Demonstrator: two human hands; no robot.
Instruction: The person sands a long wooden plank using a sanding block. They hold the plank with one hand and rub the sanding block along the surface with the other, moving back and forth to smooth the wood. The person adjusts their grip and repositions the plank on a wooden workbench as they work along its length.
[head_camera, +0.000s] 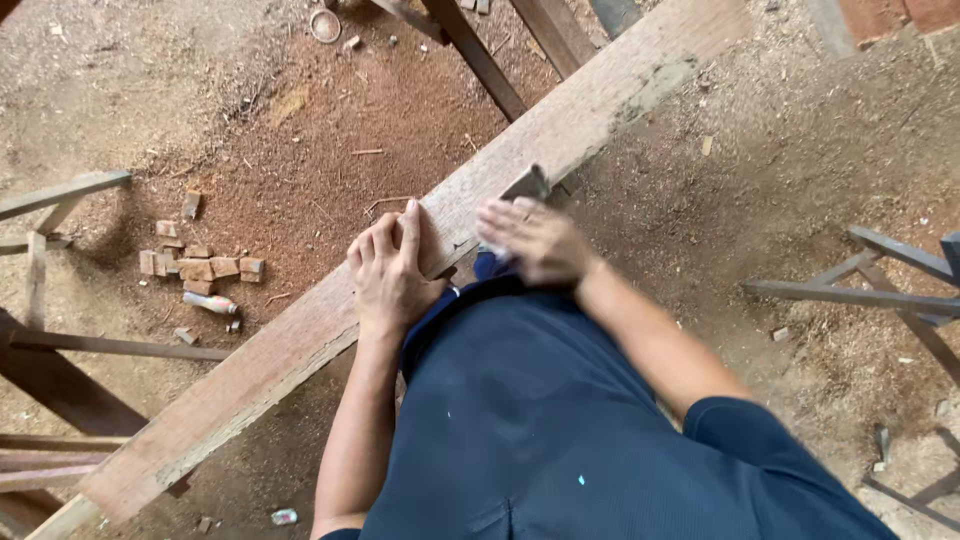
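Plank (300, 340) lies under both hands' fingers (408, 232)

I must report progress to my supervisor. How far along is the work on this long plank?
Done: sawdust and offcut blocks lie on the ground. In hand: the left hand steadies the plank; the right hand presses a metal tool on it. What is left cannot be told.

Little wood blocks (198, 266) are lying in a pile on the red sawdust (330, 150). A small bottle (211, 303) is lying just beside them. A round lid (325, 26) is sitting far off.
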